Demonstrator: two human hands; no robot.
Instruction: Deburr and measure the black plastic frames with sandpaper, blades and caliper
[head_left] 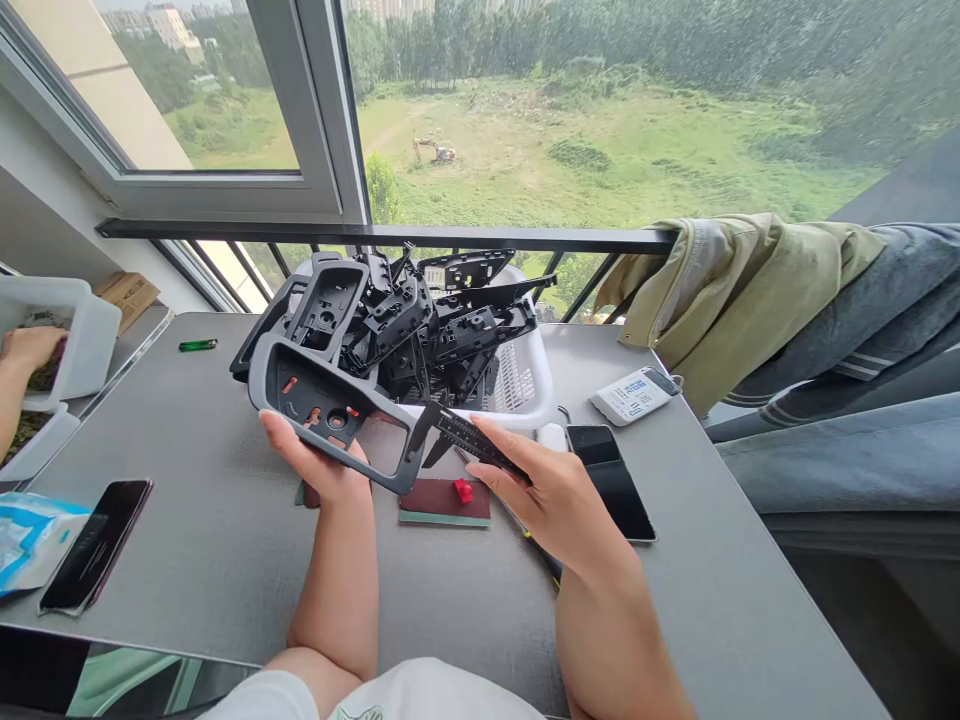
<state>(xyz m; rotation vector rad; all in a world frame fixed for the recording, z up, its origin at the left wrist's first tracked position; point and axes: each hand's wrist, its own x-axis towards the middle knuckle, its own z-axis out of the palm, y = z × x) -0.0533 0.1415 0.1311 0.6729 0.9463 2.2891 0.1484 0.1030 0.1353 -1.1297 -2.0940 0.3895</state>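
Observation:
My left hand [324, 462] grips a dark grey plastic frame [379, 462] from below, tilted in front of the basket. The frame has a recessed tray with slots and a round hole, plus an open window at its right end. My right hand [536, 485] holds a black caliper [480, 443], fingers closed round its beam. The caliper's jaws are at the frame's right end; whether they touch it I cannot tell. Behind both hands stands a white basket [536, 375] heaped with black plastic parts [420, 320].
Below the caliper lie a dark red block [431, 503] and a small red piece [463, 490]. Phones [97, 545] [611, 480] lie left and right. A white packet [634, 396], green lighter [198, 345] and clothes [720, 290] are around. Another person's hand [30, 350] reaches into a white bin [86, 340].

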